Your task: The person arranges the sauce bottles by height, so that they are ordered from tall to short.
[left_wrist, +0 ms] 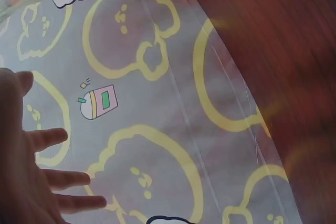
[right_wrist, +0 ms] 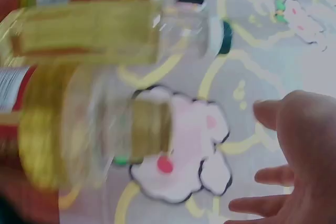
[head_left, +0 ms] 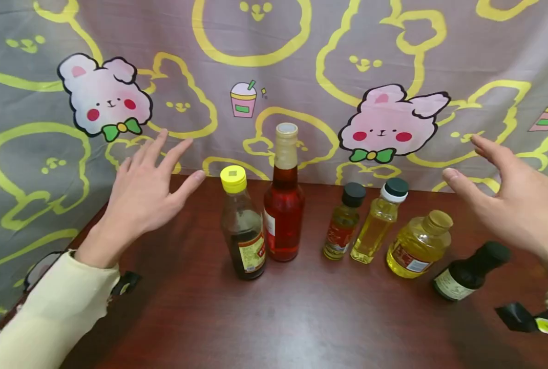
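My left hand (head_left: 145, 189) is raised with fingers spread, left of a yellow-capped bottle of dark sauce (head_left: 244, 238). Beside that stands a tall bottle of red liquid (head_left: 284, 215) with a pale neck. Over on the right, my right hand (head_left: 518, 195) hovers with its thumb held apart, behind and above a small dark bottle (head_left: 469, 274) with a black cap. Closest to it in the right wrist view is a round bottle of yellow oil (right_wrist: 68, 124) with a gold cap. Both hands hold nothing.
A slim oil bottle (head_left: 377, 220) with a green cap and a small red-labelled bottle (head_left: 343, 223) stand right of centre. All the bottles are upright on the dark wooden table (head_left: 265, 323). A cartoon-printed cloth (head_left: 163, 31) hangs behind the table and along its left side.
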`<state>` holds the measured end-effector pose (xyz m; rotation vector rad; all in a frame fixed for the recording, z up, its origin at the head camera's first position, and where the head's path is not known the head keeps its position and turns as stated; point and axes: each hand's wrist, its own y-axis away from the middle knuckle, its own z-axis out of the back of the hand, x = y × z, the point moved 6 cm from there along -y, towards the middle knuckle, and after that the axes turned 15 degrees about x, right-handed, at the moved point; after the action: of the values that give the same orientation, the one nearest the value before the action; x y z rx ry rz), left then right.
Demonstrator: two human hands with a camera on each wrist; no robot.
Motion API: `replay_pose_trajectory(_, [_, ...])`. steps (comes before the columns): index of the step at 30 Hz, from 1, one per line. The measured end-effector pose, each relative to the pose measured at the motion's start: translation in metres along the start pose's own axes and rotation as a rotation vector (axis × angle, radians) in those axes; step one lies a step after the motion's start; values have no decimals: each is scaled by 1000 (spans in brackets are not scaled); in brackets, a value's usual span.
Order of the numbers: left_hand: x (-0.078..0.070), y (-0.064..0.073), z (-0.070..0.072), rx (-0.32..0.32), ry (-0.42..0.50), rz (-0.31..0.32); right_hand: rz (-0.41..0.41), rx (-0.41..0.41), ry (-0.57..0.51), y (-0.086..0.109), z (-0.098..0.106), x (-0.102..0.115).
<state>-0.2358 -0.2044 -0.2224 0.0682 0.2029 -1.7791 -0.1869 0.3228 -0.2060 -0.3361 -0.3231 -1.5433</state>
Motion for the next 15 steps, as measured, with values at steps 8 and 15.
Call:
replay_pose_trajectory(8, [-21,3,2,-161,176,-91,53,-103,-247,0,-3,43])
replay_pose_trajectory(15, [-27,14,-2,-258,441,-135,257,-84,-443,-9,-16,104])
